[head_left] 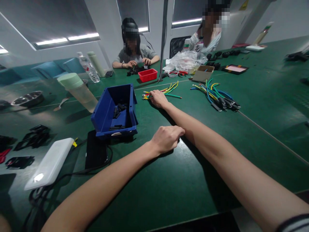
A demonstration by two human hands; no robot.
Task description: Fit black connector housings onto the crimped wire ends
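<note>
Workshop, by signs we see: big green table (164,190), bundled wires (173,95), blue bin (103,111) of black parts (117,112), co-workers (135,57) opposite.

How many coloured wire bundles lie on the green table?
2: yellow, green and red wires at the right hand; blue, green and yellow wires with black sleeves farther right.

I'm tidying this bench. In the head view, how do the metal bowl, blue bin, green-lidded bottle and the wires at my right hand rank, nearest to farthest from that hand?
1. Wires: right at the right hand.
2. Blue bin: to the hand's left.
3. Green-lidded bottle: left, past the bin.
4. Metal bowl: farther left still.
</note>
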